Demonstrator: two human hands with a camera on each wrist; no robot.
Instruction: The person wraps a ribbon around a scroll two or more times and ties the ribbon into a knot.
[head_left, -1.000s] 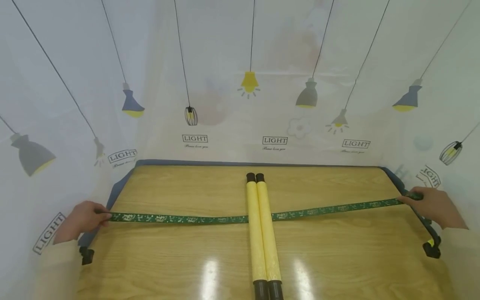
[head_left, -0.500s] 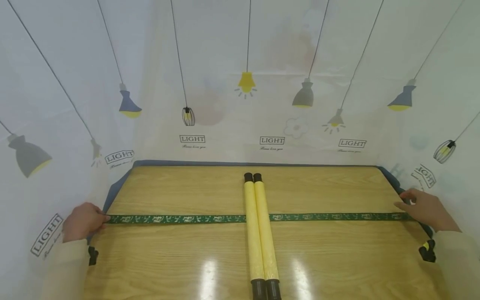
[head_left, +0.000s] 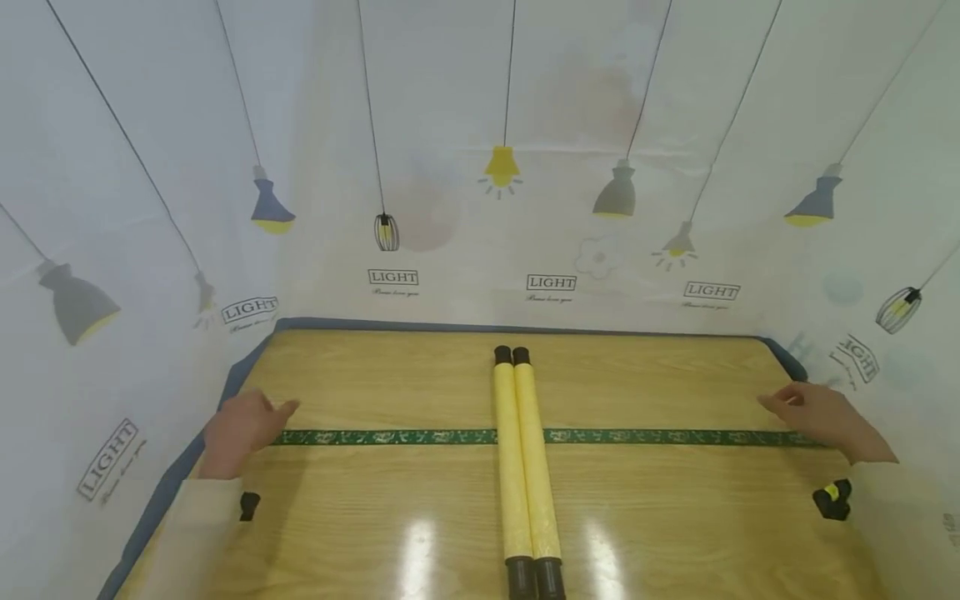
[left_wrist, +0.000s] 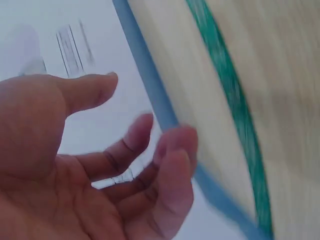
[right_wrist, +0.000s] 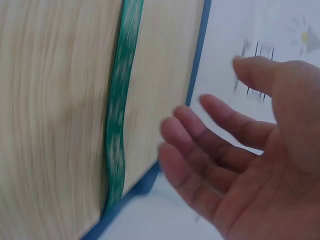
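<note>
The green ribbon [head_left: 420, 437] lies across the wooden table [head_left: 375, 500], going from nine o'clock to three o'clock as the person sees it. Two yellow rolls [head_left: 512, 458] with dark ends lie over its middle, side by side, pointing from twelve to six. The left hand [head_left: 243, 429] is near nine o'clock; its fingers bend a little, its thumb stands apart, and it holds nothing. The right hand [head_left: 825, 419], near three o'clock, is loose too, thumb spread, holding nothing. Two black bits [head_left: 831, 500] sit near eight and four o'clock; I can't tell what they are. To do this part well, I think, stroke the ribbon softly so it lies flat, and don't bump the rolls, since they could drag it crooked. The head view shows the rolls, which the wrist views miss. But the wrist views show the palms, and the right one shows a little wave in the ribbon by the blue edge [right_wrist: 199, 50].
</note>
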